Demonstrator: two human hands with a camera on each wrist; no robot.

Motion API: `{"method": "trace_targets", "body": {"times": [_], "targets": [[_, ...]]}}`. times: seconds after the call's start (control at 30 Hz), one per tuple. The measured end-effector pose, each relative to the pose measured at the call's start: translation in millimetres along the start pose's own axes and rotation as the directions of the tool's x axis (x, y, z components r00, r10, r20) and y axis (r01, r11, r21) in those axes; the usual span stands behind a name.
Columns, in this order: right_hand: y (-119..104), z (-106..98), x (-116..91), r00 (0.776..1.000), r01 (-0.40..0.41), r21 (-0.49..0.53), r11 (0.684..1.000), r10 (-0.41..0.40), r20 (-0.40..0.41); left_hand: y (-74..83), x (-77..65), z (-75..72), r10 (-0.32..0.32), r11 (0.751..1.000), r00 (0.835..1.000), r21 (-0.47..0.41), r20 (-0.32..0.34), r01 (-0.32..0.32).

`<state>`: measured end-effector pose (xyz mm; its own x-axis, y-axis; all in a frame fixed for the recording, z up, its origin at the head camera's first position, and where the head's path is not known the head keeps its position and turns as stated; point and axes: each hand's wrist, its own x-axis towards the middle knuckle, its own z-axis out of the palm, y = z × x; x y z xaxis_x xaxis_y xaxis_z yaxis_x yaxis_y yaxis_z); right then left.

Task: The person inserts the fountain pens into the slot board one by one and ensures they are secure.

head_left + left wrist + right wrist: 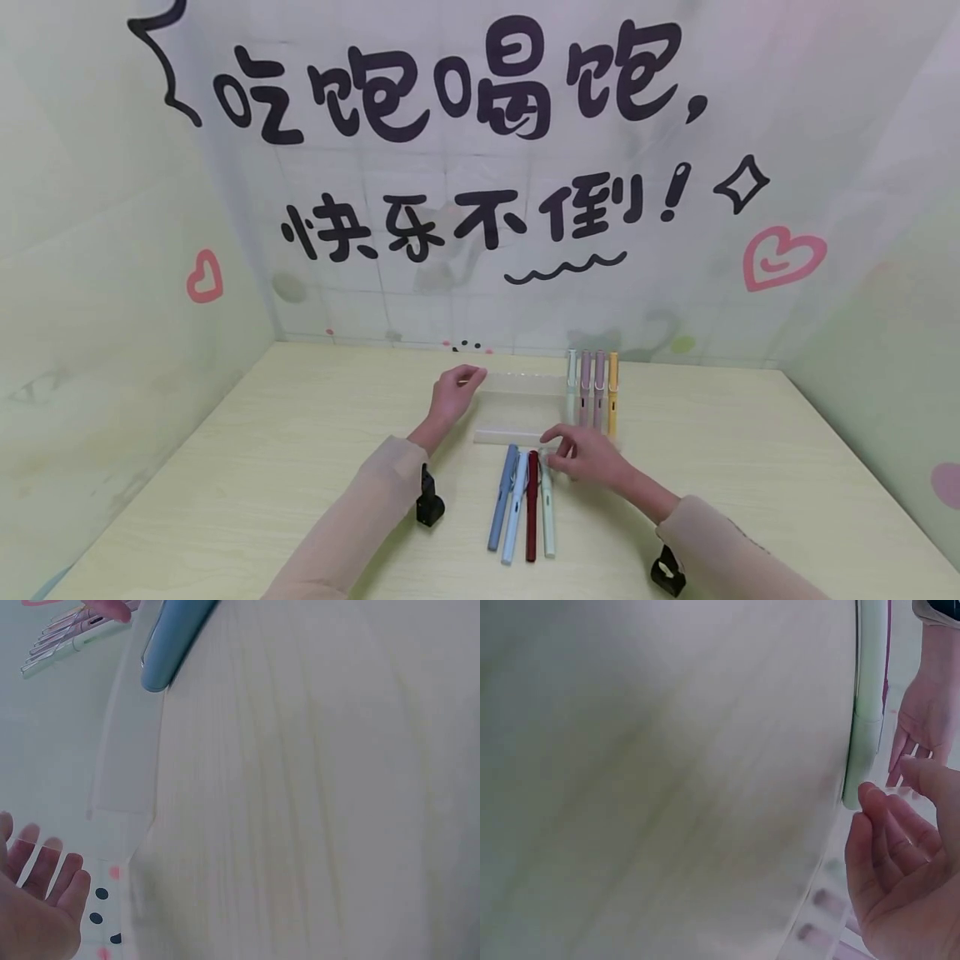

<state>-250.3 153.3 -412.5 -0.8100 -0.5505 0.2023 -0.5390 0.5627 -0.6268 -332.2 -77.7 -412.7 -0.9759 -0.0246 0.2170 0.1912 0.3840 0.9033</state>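
A clear plastic pen stand [525, 408] sits near the back of the table. My left hand [455, 392] pinches its upper left corner; in the left wrist view the left fingertips [51, 844] show at the clear edge. In front of the stand lie a grey-blue pen [502, 498], a light blue pen [514, 510], a dark red pen [532, 507] and a pale green pen [548, 512]. My right hand [588, 454] hovers at the cap end of the pale green pen, its thumb and fingers loosely bent and apart, with nothing between them.
At the stand's right side several pens are lined up: a pale green one [572, 383], two purple ones [586, 387] and a yellow one [613, 383]. A white printed sheet [480, 317] rises behind the table [337, 417].
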Motion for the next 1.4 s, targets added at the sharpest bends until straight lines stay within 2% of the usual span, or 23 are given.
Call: {"method": "trace_targets", "body": {"times": [0.27, 0.47, 0.73, 0.83, 1.2, 1.4], "targets": [[5, 7, 0, 0.995, -0.026, -0.034, 0.999, 0.029, 0.098, -0.3, 0.4, -0.1, -0.002, 1.0, 1.0, 0.007, 0.001, 0.002], [-1, 4, 0, 0.985, -0.079, -0.008, 0.997, 0.08, 0.156, 1.4, -0.8, -0.7, -0.001, 1.0, 1.0, 0.01, -0.002, 0.001], [-8, 5, 2, 0.981, -0.107, -0.103, 0.989, 0.122, 0.148, 2.2, -1.1, -0.7, -0.006, 1.0, 1.0, 0.005, -0.002, 0.006], [-7, 6, 2, 0.982, -0.11, -0.107, 0.988, 0.125, 0.142, 1.8, -1.2, -0.6, -0.001, 1.0, 1.0, 0.005, -0.001, 0.001], [-1, 2, 0, 0.983, -0.135, 0.05, 0.99, 0.128, 0.128, 1.9, -1.7, -1.0, -0.004, 1.0, 1.0, 0.007, 0.0, 0.004], [-4, -10, 2, 0.984, -0.145, 0.183, 0.972, 0.123, 0.126, 2.3, -1.9, -0.7, 0.001, 1.0, 1.0, -0.004, 0.003, -0.001]]}}
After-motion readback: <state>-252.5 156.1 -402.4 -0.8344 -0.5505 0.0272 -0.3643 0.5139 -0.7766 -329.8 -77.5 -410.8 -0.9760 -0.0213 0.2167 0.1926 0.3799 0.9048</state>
